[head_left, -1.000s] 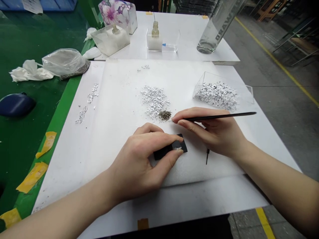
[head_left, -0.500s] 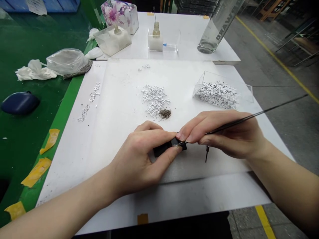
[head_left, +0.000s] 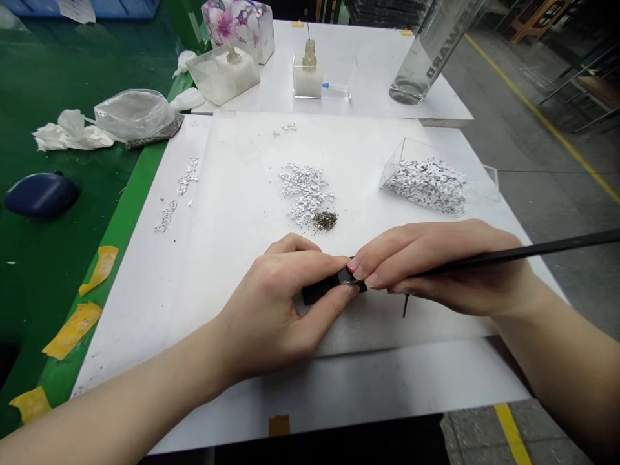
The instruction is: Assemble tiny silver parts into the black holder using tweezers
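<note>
My left hand (head_left: 276,303) is closed, thumb and forefinger pinching a small black block (head_left: 314,294) against the white work mat (head_left: 242,194). At the block's right end a tiny shiny part shows between my fingertips. My right hand (head_left: 445,268) is closed around long black tweezers (head_left: 542,248), whose tips meet the block beside my left thumb. Below the right palm a thin dark rod (head_left: 405,306) sticks out; its upper end is hidden. Beyond the hands lie a heap of small white parts (head_left: 305,187) and a pile of tiny brownish metal pieces (head_left: 325,221).
A clear box of white parts (head_left: 426,184) lies at the right. Along the back are a small bottle (head_left: 309,55) in a clear tray, another clear container (head_left: 223,81), a floral tissue box (head_left: 261,32) and a glass bottle (head_left: 409,90). Plastic bags (head_left: 135,116) rest at the left.
The tweezers have rolled in my right hand, so their broad flat side now shows, and their rear end sits lower. My left hand keeps its pinch on the block.
</note>
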A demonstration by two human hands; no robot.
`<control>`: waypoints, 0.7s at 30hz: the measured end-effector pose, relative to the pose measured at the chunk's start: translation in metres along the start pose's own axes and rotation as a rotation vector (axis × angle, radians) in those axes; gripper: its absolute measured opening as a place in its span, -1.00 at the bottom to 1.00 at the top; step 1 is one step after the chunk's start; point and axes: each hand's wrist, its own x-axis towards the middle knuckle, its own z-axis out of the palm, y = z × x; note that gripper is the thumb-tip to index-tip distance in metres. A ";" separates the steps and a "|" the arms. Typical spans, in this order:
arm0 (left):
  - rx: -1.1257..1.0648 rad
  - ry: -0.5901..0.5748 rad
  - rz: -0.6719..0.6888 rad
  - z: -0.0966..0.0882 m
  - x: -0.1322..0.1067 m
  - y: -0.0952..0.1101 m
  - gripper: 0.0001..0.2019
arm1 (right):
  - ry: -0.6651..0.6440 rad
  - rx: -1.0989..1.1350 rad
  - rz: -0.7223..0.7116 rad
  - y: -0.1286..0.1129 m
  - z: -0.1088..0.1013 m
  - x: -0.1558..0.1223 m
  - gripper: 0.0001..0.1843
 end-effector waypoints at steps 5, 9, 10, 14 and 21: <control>-0.011 0.011 0.001 0.001 0.000 0.000 -0.86 | 0.002 0.000 0.001 0.000 0.000 0.000 -0.78; -0.021 0.010 -0.001 0.002 -0.001 0.000 -0.85 | -0.002 0.026 0.006 0.003 -0.001 -0.001 -0.77; -0.023 0.008 -0.003 0.002 -0.001 0.000 -0.85 | -0.002 0.031 0.003 0.003 -0.001 -0.001 -0.78; -0.028 0.001 -0.006 0.001 -0.001 0.000 -0.85 | 0.000 0.047 -0.007 0.005 -0.001 -0.001 -0.77; -0.028 0.005 0.006 0.001 0.000 0.000 -0.85 | -0.019 0.032 -0.024 0.005 0.000 0.000 -0.75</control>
